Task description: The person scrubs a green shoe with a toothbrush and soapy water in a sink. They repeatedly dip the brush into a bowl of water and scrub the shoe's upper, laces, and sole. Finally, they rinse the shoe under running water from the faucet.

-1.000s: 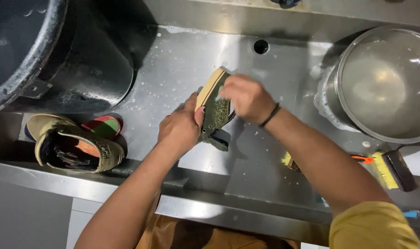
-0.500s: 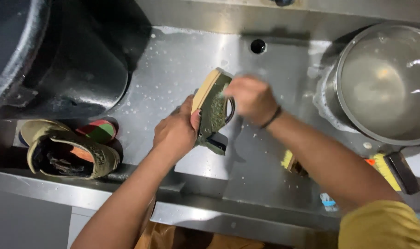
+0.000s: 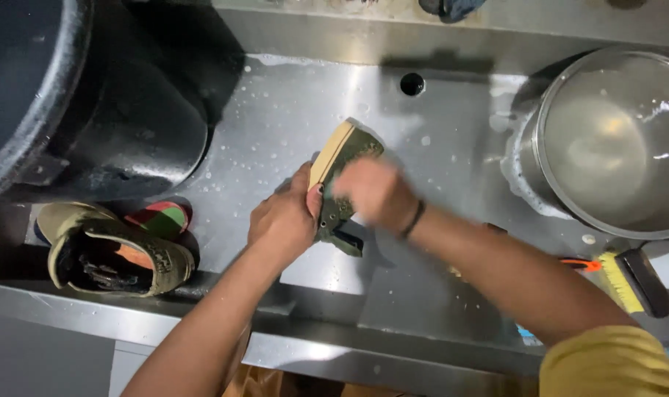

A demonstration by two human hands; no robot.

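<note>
At the far left, a large dark tub (image 3: 92,125) is seen standing in the steel sink (image 3: 276,125), and below it a second olive canvas shoe (image 3: 110,254) is laid on its side near the front edge, with a striped insole (image 3: 162,218) just behind it. Towards the middle, an olive shoe with a tan sole (image 3: 340,176) is held tilted above the wet sink floor, sole turned to the left and toe pointing away. It is gripped by the left hand (image 3: 283,220), whose fingers are curled around the heel and sole edge. The right hand (image 3: 371,192) is pressed against the upper, blurred; whether something is held in it cannot be told. The shoe is judged light, its canvas soft and yielding, its rubber sole stiff; being wet and soapy, it is likely slippery, so the firm sole and heel are judged the soundest places to grasp. Further right, a metal pot of cloudy water (image 3: 614,140) is set, and a yellow-bristled brush (image 3: 628,279) lies just below it.
</note>
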